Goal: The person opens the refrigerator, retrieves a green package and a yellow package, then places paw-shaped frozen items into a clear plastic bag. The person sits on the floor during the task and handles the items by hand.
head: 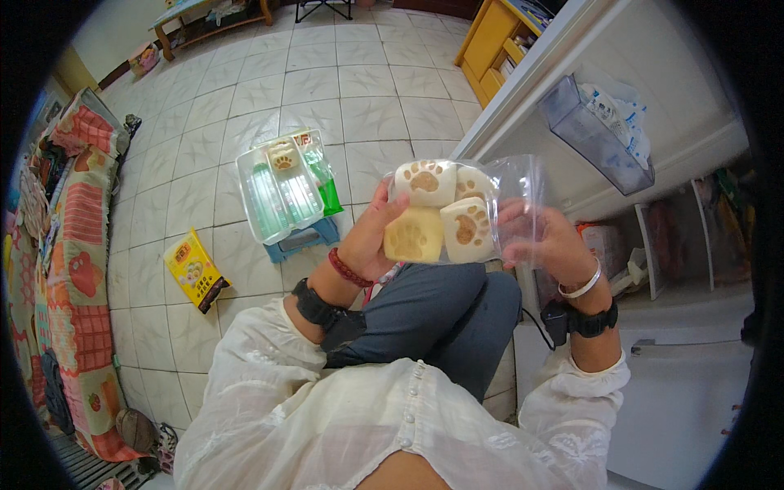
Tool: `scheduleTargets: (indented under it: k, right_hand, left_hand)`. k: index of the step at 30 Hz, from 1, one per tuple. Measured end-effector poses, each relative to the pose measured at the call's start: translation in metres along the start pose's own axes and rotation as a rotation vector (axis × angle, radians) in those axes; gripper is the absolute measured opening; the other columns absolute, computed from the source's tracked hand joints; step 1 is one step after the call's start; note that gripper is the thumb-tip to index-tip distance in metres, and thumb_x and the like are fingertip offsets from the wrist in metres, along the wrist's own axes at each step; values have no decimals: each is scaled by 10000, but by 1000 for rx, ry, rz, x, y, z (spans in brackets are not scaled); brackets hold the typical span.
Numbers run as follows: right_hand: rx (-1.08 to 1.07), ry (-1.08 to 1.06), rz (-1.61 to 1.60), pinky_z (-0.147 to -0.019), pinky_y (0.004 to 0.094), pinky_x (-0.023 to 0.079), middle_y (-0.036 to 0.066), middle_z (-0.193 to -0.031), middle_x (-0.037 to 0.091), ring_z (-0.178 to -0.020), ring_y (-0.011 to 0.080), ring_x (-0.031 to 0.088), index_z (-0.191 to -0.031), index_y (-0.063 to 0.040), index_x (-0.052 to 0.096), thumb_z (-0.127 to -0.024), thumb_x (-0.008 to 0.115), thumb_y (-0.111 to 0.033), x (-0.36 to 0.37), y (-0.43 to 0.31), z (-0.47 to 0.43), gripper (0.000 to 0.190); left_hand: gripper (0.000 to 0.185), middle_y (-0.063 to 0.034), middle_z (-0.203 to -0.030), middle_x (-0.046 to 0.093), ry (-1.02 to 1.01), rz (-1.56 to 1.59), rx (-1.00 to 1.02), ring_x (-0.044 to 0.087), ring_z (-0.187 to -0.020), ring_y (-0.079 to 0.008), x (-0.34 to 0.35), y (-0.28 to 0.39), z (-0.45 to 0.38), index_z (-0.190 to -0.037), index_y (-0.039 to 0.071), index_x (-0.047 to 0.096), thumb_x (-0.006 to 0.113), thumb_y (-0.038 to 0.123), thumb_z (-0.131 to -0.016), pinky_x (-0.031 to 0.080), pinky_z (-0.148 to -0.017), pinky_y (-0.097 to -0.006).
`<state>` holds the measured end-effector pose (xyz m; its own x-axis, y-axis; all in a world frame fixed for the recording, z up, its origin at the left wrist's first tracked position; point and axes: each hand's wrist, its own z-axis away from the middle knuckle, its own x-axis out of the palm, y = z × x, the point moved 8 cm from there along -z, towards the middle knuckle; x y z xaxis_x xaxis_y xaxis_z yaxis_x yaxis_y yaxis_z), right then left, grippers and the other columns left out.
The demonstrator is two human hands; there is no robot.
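Observation:
Above my knees, my left hand (373, 236) grips the left end of a clear plastic bag (514, 177). Inside it lie several paw-print buns (468, 229), most of them white and one yellowish. The bag's right end, empty of buns, is held by my right hand (539, 242), whose fingers show partly through the film. Farther off, a clear divided plastic tray (251, 184) rests on a blue stool (303, 239), with one paw-print bun (283, 155) in its far section. A green and clear package (324, 177) lies beside and partly under the tray.
A yellow food packet (196, 269) lies on the tiled floor at left. To my right stands a refrigerator with its door (674, 67) open, a clear door bin (597, 138) and drawers (674, 239). A patterned sofa cover (89, 275) runs along the left; a yellow cabinet (490, 46) stands beyond.

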<state>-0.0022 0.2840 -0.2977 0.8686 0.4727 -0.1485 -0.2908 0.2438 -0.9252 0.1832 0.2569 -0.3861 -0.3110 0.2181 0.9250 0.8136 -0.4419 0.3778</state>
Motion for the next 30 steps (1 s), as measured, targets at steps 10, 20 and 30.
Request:
scheduleTargets:
  k: [10, 20, 30]
  right_hand:
    - [-100, 77, 369, -937, 301, 455, 47, -1199, 565, -1071, 176, 560, -986, -45, 697, -751, 828, -207, -6, 17, -8, 314]
    - [106, 95, -83, -671, 266, 557, 48, -1060, 624, -930, 147, 638, -1113, -55, 629, -827, 778, -189, -1, 45, 0, 349]
    - [61, 172, -92, -718, 295, 580, 14, -1312, 477, -958, 168, 627, -991, -50, 678, -827, 772, -306, -24, 33, 7, 318]
  left_hand:
    - [546, -88, -1258, 575, -61, -111, -79, 609, -1138, -215, 3, -20, -4, -1354, 91, 389, 681, 78, -893, 570, -911, -374]
    - [493, -71, -1252, 577, -78, -166, -64, 615, -1111, -195, 7, -24, -6, -1363, 105, 391, 636, 211, -949, 561, -892, -355]
    - [546, -72, -1315, 531, -138, -148, -148, 575, -1178, -196, 12, -37, -7, -1401, 124, 338, 603, 313, -964, 534, -948, -369]
